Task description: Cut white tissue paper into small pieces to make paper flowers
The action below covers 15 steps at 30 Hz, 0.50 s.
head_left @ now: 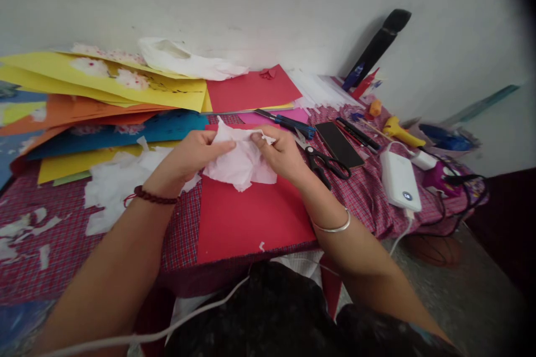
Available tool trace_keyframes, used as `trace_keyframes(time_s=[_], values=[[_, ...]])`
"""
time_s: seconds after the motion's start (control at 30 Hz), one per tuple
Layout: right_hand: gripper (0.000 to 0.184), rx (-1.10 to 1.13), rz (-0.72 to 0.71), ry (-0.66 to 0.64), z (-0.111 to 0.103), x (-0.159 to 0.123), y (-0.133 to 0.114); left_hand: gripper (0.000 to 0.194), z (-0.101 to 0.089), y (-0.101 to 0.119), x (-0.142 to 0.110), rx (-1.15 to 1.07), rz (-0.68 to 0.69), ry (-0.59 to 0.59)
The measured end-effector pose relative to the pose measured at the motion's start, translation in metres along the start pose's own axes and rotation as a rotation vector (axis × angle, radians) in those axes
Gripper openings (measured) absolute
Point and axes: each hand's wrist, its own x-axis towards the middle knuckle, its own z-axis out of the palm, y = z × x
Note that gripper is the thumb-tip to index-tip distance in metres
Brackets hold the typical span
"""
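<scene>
Between my two hands is a crumpled piece of white tissue paper [238, 159], held above a red sheet of paper [251, 223] on the table. My left hand [196, 153] pinches its left side, thumb on top. On the opposite side, my right hand [280, 150] grips the upper right part between thumb and fingers. The tissue has ragged edges and hangs loosely below the fingers. Left of my left hand lies a pile of torn white tissue [113, 178]. Black-handled scissors [324, 164] rest to the right of my right hand.
Coloured sheets [163, 83] with tissue decorations are stacked at the back left. A utility knife [288, 122], a phone [339, 144], pens [358, 134], a yellow glue gun [402, 131] and a white power bank [400, 178] with cables lie at right. Paper scraps [25, 231] lie at left.
</scene>
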Motion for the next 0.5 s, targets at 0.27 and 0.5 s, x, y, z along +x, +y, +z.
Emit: trace_keyframes(time_s=[0.27, 0.5], values=[[0.049, 0.022, 0.010, -0.071, 0.002, 0.000, 0.011, 0.030, 0.015, 0.008, -0.016, 0.848, 0.768, 0.490], [0.023, -0.019, -0.073, -0.049, 0.005, 0.000, 0.008, 0.025, 0.021, 0.002, -0.015, 0.919, 0.705, 0.240]])
